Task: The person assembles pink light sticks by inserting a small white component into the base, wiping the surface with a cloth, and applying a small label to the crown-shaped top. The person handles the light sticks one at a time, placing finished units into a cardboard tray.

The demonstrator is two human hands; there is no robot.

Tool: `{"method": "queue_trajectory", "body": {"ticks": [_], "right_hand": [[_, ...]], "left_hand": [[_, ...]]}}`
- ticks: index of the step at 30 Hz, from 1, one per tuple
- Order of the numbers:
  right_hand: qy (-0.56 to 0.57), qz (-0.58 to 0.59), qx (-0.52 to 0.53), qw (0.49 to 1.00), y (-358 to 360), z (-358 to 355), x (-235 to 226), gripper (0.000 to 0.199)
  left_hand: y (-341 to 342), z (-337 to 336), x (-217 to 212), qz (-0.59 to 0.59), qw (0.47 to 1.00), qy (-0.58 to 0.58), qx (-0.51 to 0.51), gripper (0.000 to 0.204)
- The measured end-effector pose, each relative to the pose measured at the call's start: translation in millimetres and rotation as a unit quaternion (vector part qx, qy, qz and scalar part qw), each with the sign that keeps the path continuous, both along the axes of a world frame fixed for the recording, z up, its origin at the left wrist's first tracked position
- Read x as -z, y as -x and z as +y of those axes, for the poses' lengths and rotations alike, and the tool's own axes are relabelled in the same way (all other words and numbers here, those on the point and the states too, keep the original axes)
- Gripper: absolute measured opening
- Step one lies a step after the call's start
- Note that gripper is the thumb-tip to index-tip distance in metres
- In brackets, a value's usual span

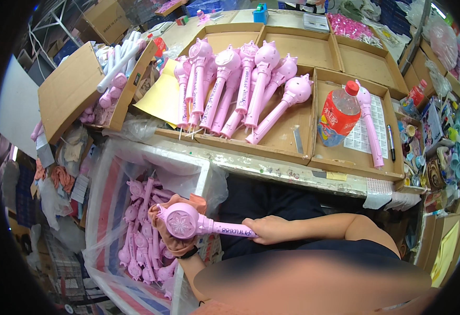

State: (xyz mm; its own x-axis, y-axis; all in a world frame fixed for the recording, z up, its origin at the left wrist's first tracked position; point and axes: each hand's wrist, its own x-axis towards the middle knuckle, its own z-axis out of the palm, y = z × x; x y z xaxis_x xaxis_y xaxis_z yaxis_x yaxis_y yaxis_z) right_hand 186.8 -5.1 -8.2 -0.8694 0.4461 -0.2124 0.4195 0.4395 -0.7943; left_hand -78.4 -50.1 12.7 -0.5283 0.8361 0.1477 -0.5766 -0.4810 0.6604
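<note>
The person is holding one pink toy wand across the lap, below the table edge, at about 7 o'clock in the view. The left hand, wearing an orange-brown glove, is cupping the round head of the wand from behind, fingers curled around it. The right hand, bare, is closing its grip fully around the handle end of the same wand. Just behind the left hand, at 8 o'clock, a large plastic bag is holding many more pink wands. On the table, at 12 o'clock, a row of finished wands is lying in a cardboard tray. At 2 o'clock, a red-capped bottle is lying beside a single wand.
</note>
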Motion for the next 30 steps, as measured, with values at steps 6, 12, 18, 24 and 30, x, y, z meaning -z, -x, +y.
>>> {"method": "queue_trajectory", "body": {"ticks": [6,12,18,24,30], "right_hand": [[-0.009,-0.004,0.001,1.0,-1,-3,-1,0.03],[0.186,-0.007,-0.092,0.978,-8,17,3,0.039],[0.58,0.004,-0.206,0.788,-15,29,25,0.048],[-0.051,0.048,0.04,0.997,-11,16,41,0.038],[0.418,-0.018,-0.157,0.894,-28,29,35,0.043]], "left_hand": [[0,-1,5,0.198,0.97,0.094,-0.104,0.028],[-5,-11,-5,0.092,0.996,0.003,-0.012,0.045],[-11,-20,-5,0.168,0.985,0.012,-0.047,0.09],[10,-2,-1,0.794,0.541,-0.021,-0.276,0.042],[-23,8,-7,0.154,0.988,-0.015,0.0,0.075]]}}
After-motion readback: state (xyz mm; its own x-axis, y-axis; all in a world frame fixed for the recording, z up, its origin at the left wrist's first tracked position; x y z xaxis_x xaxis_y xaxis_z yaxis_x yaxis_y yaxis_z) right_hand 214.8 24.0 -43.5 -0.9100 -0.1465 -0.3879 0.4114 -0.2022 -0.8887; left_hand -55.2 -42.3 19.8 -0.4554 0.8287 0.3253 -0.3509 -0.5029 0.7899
